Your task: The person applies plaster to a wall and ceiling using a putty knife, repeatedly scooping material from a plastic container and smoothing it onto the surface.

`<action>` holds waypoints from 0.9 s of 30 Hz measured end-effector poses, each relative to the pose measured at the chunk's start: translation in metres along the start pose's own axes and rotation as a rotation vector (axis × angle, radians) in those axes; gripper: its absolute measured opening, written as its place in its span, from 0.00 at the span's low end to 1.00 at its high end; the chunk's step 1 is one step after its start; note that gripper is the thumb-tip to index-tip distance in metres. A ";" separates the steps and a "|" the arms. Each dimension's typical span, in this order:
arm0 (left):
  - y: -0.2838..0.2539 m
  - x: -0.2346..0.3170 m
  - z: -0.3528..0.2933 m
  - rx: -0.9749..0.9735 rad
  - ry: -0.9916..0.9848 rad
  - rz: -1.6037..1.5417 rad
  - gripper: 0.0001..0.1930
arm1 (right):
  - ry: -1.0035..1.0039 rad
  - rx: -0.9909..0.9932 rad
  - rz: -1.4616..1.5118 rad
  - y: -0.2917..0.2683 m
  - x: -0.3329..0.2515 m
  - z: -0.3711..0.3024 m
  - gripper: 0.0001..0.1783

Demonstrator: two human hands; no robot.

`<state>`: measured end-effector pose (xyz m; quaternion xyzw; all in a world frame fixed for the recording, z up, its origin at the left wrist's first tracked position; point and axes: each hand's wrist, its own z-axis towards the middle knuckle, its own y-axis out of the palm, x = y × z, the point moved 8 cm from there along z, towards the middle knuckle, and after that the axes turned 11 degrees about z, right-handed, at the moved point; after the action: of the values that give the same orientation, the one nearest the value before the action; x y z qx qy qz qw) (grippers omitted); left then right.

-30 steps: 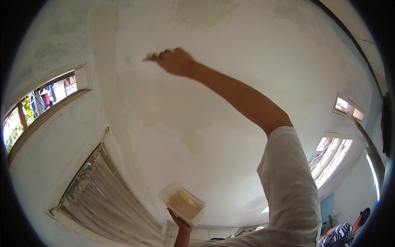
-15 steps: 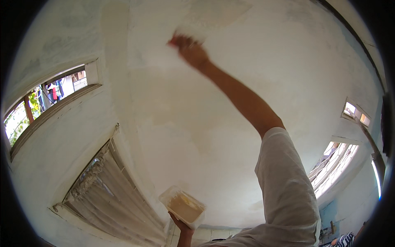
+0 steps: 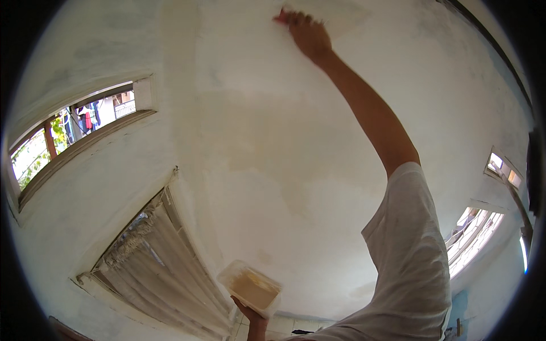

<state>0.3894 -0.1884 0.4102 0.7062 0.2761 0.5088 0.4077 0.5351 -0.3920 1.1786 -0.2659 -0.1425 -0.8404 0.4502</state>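
Note:
High against the pale wall (image 3: 244, 187), my right hand (image 3: 310, 35) is closed round a red putty spreader (image 3: 280, 17). Only the red end of it shows; my fingers hide the rest, and some blur covers it. Damp-looking beige patches mark the wall below and left of that hand. Low in the view, my left hand (image 3: 248, 310) holds up a clear plastic tub (image 3: 278, 295) from below and its left side. Beige paste (image 3: 254, 288) lies inside the tub, which is tilted so that its opening shows.
At the left, a long high window (image 3: 74, 126) opens onto foliage and hanging clothes. Beneath it, a greyish curtain (image 3: 165, 261) covers another opening. A barred window (image 3: 475, 236) and a small vent opening (image 3: 503, 169) are at the right. Floor tiles (image 3: 281, 325) show at the bottom.
My right hand has moved up and to the right with the spreader. The view has shifted a little, and the left hand still holds the tub nearly in place.

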 end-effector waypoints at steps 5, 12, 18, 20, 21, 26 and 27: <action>0.002 -0.012 0.014 -0.036 0.000 0.027 0.42 | -0.413 0.099 0.034 0.024 -0.100 -0.136 0.23; 0.016 -0.006 0.011 -0.027 0.022 0.070 0.41 | -0.129 0.187 0.485 -0.034 -0.021 -0.108 0.32; 0.004 -0.021 0.018 -0.064 0.036 0.062 0.41 | 0.404 0.208 0.188 -0.028 0.135 -0.031 0.23; 0.002 -0.029 0.021 -0.089 0.027 0.054 0.41 | 0.313 0.363 0.214 -0.016 0.115 -0.026 0.23; 0.000 -0.027 0.020 -0.068 0.026 0.051 0.41 | 0.342 0.123 0.192 0.009 0.090 -0.025 0.20; 0.017 -0.027 0.015 -0.095 0.016 0.066 0.41 | -0.398 0.083 0.023 0.058 -0.114 -0.116 0.25; 0.016 -0.026 0.017 -0.113 0.024 0.073 0.41 | -0.439 0.076 0.192 0.042 -0.137 -0.136 0.24</action>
<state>0.3963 -0.2226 0.4080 0.6855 0.2258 0.5467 0.4246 0.5886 -0.3866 0.9884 -0.4374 -0.2423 -0.7100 0.4958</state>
